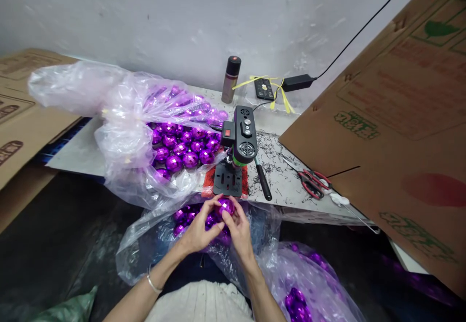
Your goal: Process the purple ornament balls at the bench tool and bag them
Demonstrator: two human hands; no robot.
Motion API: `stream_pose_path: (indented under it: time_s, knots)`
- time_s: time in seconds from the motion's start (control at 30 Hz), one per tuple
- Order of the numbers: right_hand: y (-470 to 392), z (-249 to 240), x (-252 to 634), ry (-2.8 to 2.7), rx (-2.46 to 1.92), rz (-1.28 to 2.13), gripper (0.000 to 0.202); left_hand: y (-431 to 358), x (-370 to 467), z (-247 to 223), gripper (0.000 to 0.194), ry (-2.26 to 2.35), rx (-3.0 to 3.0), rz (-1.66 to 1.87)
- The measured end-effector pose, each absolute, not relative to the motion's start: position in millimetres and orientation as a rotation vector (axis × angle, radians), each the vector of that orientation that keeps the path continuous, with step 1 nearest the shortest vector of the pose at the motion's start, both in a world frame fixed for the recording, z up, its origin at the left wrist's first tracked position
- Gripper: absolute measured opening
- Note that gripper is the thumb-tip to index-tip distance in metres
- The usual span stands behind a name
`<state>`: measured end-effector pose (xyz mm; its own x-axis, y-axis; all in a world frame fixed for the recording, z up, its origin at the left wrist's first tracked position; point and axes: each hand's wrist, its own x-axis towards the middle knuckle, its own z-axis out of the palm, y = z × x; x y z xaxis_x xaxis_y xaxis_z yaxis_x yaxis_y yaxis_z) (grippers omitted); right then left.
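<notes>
Both my hands meet around one shiny purple faceted ball, just in front of the small drill press. My left hand has its fingers curled at the ball's left side. My right hand grips the ball from the right, thumb on its near face. Below them an open plastic bag on my lap holds several purple balls. The black drill press stands on the table, its dark slotted plate over a red base.
A large clear bag spills several purple balls on the table's left. Right of the press lie red-handled scissors and black shavings. Spray can and phone are behind. Cardboard boxes flank both sides; another ball bag sits lower right.
</notes>
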<state>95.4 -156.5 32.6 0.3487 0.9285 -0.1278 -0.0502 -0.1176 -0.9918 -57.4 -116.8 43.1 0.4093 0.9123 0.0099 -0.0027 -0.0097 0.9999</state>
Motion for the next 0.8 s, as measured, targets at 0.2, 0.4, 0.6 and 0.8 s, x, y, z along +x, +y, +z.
stream_pose_path:
  time_s: [0.2,0.4,0.6,0.8]
  knots:
    - [-165.3,30.7,114.2,-1.516,-1.516,0.461,0.066,-94.8,-56.8,54.5,0.070,0.876,1.088,0.707]
    - [-160.2,33.3,110.3,-1.394,-1.456,0.532,0.064,-73.9,-37.9,53.4,0.070,0.988,0.875,0.890]
    - [-164.9,34.9,105.2,-1.180,-1.475,0.681,0.041,-38.6,-19.2,51.4,0.075,1.033,0.747,1.068]
    - [-177.2,27.5,101.1,-1.160,-1.506,0.747,0.038,-25.3,-17.3,44.1,0.069,1.189,1.121,1.109]
